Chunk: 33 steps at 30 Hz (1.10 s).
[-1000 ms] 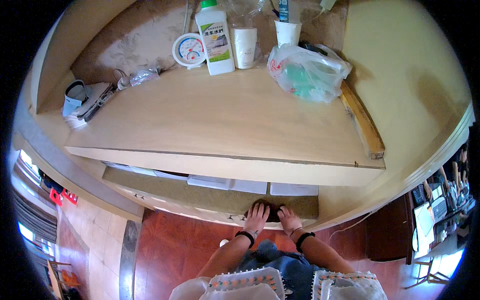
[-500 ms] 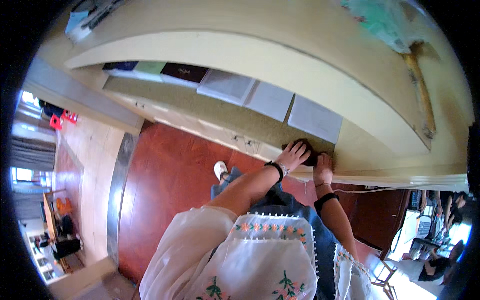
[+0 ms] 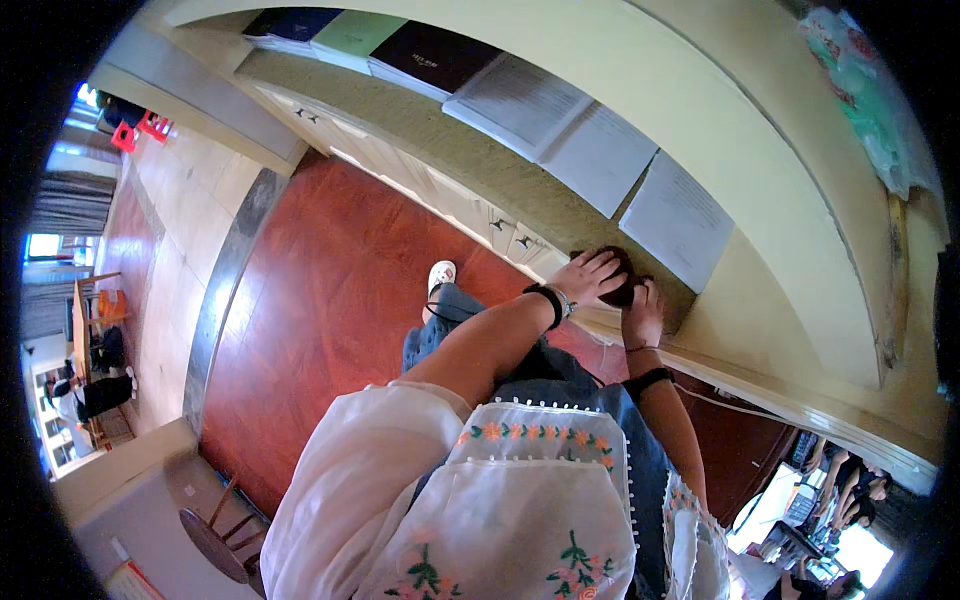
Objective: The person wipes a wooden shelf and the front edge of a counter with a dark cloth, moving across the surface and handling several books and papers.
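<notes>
Ledge (image 3: 465, 145) tilts further in view, paper stacks (image 3: 676, 222) showing more. Dark brown object (image 3: 621, 295) still at ledge's right end, so handling stays put. Left hand (image 3: 592, 279) spread over it; right hand (image 3: 643, 318) against it, pinch unclear.

My left hand (image 3: 593, 278) lies over a dark brown thing (image 3: 625, 266), fingers spread; my right hand (image 3: 644, 316) touches its near side, grip unclear. Both at the front edge of the greenish-brown ledge (image 3: 430, 125), near the rightmost paper stack (image 3: 678, 220). Dark booklet (image 3: 430, 55), green booklet (image 3: 358, 38) further left. My white shoe (image 3: 440, 273) on red floor (image 3: 310, 270). Plastic bag (image 3: 862, 95) upper right.
</notes>
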Each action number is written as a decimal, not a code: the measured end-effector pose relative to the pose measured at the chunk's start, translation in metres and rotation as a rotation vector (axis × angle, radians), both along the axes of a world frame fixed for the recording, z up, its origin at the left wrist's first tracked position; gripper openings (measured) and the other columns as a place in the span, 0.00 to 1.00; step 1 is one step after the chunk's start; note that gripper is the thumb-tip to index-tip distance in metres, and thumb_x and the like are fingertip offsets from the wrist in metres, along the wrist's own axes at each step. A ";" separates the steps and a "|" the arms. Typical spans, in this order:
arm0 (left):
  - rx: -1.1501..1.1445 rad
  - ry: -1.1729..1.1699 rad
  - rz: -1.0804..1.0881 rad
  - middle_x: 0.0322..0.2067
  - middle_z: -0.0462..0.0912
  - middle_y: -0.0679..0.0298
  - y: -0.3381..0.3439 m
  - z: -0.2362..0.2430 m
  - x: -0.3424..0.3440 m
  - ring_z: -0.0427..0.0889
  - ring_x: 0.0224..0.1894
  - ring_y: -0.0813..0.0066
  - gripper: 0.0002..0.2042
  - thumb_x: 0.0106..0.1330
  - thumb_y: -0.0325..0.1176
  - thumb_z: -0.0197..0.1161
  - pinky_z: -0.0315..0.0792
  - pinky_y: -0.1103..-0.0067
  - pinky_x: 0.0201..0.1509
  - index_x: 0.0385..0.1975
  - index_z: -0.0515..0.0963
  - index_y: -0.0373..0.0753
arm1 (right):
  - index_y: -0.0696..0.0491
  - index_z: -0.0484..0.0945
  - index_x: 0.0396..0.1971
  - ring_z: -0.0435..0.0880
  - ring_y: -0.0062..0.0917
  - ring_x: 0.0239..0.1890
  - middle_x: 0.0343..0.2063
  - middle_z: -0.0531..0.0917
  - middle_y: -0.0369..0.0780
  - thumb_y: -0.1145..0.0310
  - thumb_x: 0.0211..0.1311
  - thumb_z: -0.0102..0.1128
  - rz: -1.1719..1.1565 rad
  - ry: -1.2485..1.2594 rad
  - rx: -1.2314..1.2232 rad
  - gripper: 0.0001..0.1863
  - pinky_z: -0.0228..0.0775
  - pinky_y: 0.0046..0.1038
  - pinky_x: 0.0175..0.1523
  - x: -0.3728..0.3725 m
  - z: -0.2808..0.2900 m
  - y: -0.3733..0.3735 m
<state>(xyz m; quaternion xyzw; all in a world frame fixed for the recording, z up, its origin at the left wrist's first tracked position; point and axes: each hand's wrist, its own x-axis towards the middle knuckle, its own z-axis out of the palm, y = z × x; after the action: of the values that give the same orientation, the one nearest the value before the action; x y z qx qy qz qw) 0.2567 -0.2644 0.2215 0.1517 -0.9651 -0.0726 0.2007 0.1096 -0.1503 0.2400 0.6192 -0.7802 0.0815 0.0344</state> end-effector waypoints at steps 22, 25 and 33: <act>0.015 -0.079 0.175 0.54 0.64 0.60 -0.175 0.009 0.180 0.63 0.58 0.61 0.21 0.57 0.33 0.48 0.61 0.66 0.59 0.54 0.64 0.47 | 0.54 0.70 0.39 0.72 0.35 0.50 0.46 0.73 0.42 0.72 0.48 0.56 0.193 -0.033 -0.010 0.15 0.70 0.32 0.50 0.155 0.000 -0.181; 0.005 -0.035 0.158 0.54 0.64 0.61 -0.197 0.005 0.201 0.64 0.57 0.62 0.21 0.57 0.34 0.49 0.61 0.66 0.59 0.53 0.65 0.47 | 0.52 0.69 0.33 0.74 0.36 0.47 0.46 0.74 0.40 0.72 0.50 0.50 0.179 -0.065 -0.023 0.08 0.73 0.34 0.45 0.180 0.008 -0.204; -0.007 -0.092 -0.006 0.51 0.65 0.62 -0.250 0.007 0.240 0.63 0.56 0.63 0.20 0.56 0.35 0.50 0.58 0.65 0.60 0.52 0.66 0.47 | 0.52 0.68 0.34 0.69 0.37 0.55 0.48 0.72 0.44 0.71 0.50 0.52 0.172 0.031 0.025 0.10 0.71 0.32 0.49 0.229 0.009 -0.254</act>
<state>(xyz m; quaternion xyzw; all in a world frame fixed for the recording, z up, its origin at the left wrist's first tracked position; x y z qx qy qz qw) 0.4963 -0.5140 0.2289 0.1512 -0.9740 -0.0630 0.1565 0.3385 -0.4045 0.2486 0.6856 -0.7245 0.0647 0.0315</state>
